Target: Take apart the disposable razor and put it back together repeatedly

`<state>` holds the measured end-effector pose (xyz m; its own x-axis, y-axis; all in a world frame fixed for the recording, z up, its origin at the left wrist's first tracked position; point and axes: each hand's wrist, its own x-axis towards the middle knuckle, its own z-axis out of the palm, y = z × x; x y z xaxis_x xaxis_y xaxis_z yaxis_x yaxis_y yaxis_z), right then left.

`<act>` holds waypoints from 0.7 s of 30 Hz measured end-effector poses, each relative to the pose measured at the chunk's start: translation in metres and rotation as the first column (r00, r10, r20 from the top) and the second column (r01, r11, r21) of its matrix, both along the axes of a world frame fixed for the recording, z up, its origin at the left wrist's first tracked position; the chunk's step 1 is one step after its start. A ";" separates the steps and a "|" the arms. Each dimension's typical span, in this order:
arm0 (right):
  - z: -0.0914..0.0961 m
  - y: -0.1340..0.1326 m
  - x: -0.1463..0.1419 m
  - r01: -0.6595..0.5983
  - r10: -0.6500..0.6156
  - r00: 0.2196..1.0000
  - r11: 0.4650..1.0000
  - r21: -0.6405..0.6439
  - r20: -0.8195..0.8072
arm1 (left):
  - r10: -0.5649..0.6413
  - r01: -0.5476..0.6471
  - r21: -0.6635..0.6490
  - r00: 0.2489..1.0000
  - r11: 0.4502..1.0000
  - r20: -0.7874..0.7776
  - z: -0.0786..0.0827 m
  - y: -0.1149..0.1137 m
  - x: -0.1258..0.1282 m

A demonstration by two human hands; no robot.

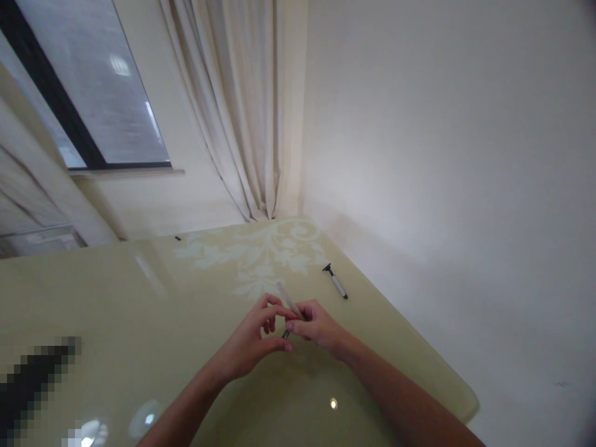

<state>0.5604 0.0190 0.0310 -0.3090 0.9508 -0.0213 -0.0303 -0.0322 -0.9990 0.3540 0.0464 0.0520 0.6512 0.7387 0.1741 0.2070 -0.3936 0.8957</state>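
In the head view, my right hand is closed around a slim, pale, stick-like thing in a thumb-and-finger pinch. Its whitish end slants up and to the left; a small dark green part shows below the fingers. My left hand is beside it with curved fingers, the thumb and forefinger apart around the green part. The forefinger tip meets the right fingertips; whether it touches the stick I cannot tell. Beyond the right hand, a razor with a grey handle and black head lies on the table.
The glossy yellow-green table carries a pale floral pattern and meets the wall on the right. A small black piece lies by its far edge. Curtains hang behind it. A dark pixelated shape is at lower left.
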 end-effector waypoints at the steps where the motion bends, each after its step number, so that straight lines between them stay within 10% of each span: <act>1: 0.000 0.000 -0.001 0.016 -0.017 1.000 1.000 -0.018 -0.019 | 0.028 -0.028 0.017 1.000 0.999 0.002 0.002 -0.001 0.001; 13: 0.004 -0.004 -0.001 -0.032 0.030 0.997 0.999 -0.033 -0.077 | -0.047 0.045 0.037 0.997 0.998 0.064 -0.005 0.001 -0.002; 21: 0.014 -0.004 0.003 0.020 -0.019 0.999 1.000 0.023 -0.049 | 0.256 -0.283 0.249 0.957 0.926 0.137 0.019 0.016 -0.020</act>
